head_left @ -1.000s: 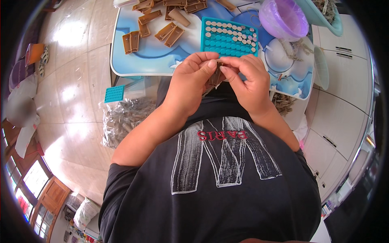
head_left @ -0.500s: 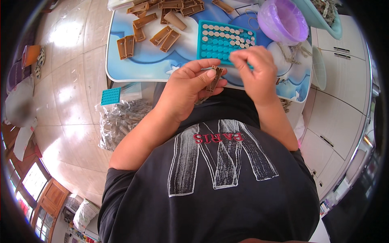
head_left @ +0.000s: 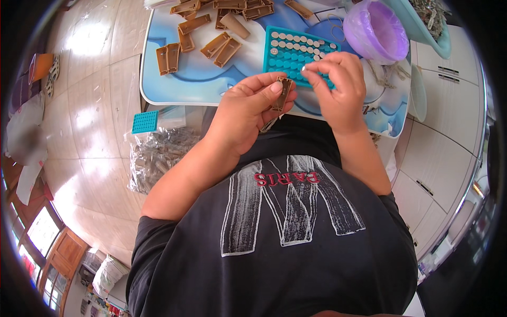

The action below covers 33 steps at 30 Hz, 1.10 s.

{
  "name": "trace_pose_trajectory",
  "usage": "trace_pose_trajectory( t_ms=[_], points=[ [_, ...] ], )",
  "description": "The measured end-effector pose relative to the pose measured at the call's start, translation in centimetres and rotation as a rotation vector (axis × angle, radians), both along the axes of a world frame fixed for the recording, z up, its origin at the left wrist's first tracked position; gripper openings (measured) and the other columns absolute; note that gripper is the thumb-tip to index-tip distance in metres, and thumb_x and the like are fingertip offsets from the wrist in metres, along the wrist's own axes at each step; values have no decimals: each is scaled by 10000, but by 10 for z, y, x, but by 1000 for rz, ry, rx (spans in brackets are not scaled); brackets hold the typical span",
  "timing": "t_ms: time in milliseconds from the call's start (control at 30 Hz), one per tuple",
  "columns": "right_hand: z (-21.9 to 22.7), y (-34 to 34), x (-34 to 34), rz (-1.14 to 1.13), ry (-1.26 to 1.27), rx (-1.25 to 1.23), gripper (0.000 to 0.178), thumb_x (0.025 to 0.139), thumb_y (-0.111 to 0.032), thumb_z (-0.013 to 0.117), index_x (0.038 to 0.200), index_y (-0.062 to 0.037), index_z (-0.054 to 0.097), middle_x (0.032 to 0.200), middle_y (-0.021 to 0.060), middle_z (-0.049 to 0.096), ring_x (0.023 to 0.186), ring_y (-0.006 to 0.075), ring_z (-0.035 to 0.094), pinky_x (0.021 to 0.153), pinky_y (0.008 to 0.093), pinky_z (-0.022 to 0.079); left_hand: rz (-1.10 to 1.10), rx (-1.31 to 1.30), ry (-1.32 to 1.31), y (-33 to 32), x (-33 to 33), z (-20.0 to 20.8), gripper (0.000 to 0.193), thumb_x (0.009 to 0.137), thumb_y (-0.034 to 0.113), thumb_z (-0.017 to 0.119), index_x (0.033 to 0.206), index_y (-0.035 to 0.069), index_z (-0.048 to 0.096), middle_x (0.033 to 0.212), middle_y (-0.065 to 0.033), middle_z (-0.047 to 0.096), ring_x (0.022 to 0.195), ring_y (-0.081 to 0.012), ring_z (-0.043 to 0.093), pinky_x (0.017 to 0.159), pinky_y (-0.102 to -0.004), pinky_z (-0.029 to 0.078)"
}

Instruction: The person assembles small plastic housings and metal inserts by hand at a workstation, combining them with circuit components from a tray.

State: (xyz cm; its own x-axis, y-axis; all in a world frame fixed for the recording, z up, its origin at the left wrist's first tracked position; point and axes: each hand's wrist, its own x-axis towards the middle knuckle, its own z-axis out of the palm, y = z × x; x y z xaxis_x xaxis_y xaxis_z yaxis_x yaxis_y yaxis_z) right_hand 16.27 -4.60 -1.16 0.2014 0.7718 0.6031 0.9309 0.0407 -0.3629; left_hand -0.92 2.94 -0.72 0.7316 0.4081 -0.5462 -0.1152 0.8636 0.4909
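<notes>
My left hand [head_left: 240, 108] holds a narrow brown plastic housing [head_left: 283, 96] upright between thumb and fingers, its hollow side showing. A bit of wire or cord hangs below it. To its right, my right hand [head_left: 342, 87] pinches a tiny whitish piece [head_left: 303, 68], too small to name, between thumb and forefinger. That hand hovers over the near right part of a teal tray [head_left: 268, 50] with round pockets. Silvery button-like discs [head_left: 296, 38] fill its far rows, while several nearer pockets show bare teal.
More brown housings [head_left: 228, 52] lie scattered over the blue patterned table [head_left: 174, 92]. At the right stand a lined purple bin [head_left: 359, 31] and a light teal basin [head_left: 441, 45] of tangled pieces. A clear bag [head_left: 158, 158] and a small teal grid [head_left: 144, 122] sit beside the table.
My right hand has risen slightly, and the whitish piece now shows at its fingertips. The housing in my left hand has tipped a little, with more of its hollow side visible.
</notes>
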Motion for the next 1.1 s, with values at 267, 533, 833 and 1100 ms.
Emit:
trace_pose_trajectory(
  t_ms=[267,533,833,1100],
  points=[
    [4,-9,-28,112,124,-58,173,624,-83,764,741,-95,637,772,18,560,761,230,534,675,350,406,18,-12,-25,-2,1,-3,257,925,103,554,1150,-20,541,999,-86,630,891,-155,628,826,-285,527],
    [1,-7,-2,25,67,-6,148,682,-106,740,819,-95,685,806,26,586,757,236,551,701,341,418,28,-1,16,-2,1,2,253,925,94,550,1150,-22,543,1031,-88,631,933,-166,628,835,-284,524],
    [-11,-1,20,-117,-117,-107,120,677,-119,739,790,-113,699,800,-12,574,803,202,536,712,339,404,15,15,28,-2,2,5,254,927,115,553,1142,-20,547,1049,-90,630,945,-157,627,844,-279,518],
    [6,-4,-15,78,186,-1,144,640,-102,757,734,-93,647,808,17,569,785,221,533,707,341,404,18,16,19,-2,1,0,255,930,127,552,1142,-14,547,1010,-78,638,899,-148,629,818,-273,520]
  ],
)
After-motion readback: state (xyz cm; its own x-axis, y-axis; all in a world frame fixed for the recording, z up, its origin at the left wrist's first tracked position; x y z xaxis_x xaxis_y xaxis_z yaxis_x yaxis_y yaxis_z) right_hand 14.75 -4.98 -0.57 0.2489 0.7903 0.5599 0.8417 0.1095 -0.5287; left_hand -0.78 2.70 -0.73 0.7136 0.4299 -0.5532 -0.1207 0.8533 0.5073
